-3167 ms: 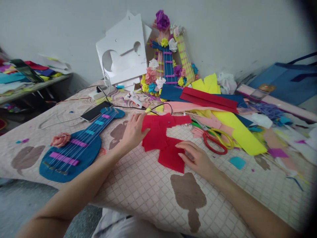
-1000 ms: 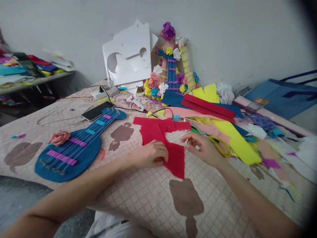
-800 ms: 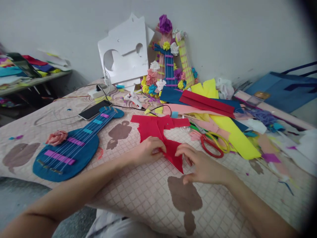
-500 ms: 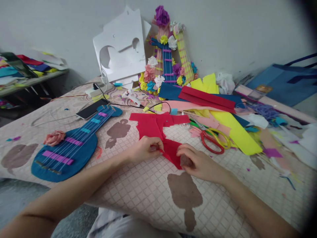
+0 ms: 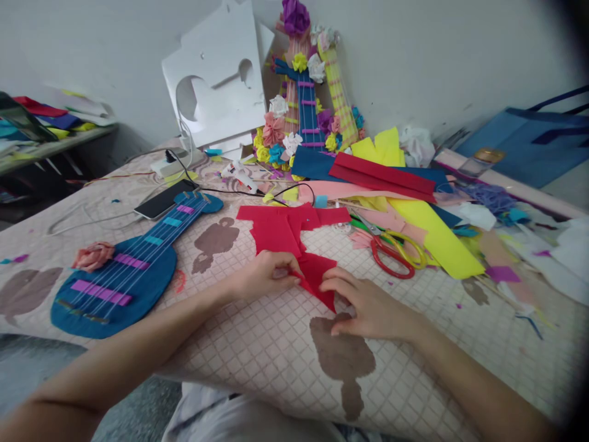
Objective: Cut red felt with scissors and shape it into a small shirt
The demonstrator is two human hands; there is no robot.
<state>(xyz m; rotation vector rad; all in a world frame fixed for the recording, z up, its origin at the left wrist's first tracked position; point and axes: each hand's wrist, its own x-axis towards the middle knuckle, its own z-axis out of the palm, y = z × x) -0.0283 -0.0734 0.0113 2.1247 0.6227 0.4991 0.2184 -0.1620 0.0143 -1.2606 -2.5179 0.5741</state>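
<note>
A piece of red felt [image 5: 285,230] with cut edges lies on the patterned table cover [image 5: 257,344]. My left hand [image 5: 264,276] pinches the felt's near left edge, its fingers curled. My right hand [image 5: 368,307] rests on the felt's near corner, fingers bent and pressing it down. Both hands touch the same near flap of the felt.
A blue felt guitar [image 5: 119,270] with a pink rose lies at the left, a phone [image 5: 163,199] by its neck. Red-and-yellow scissors [image 5: 396,255] lie right of the felt. Felt sheets [image 5: 381,178], a glue gun [image 5: 239,175], decorated guitars [image 5: 306,104] and white foam board [image 5: 216,80] stand behind.
My left hand came off the flat felt and closed on its near edge. My right hand lifted, then came down on the near corner. The near flap has been gathered between the hands.
</note>
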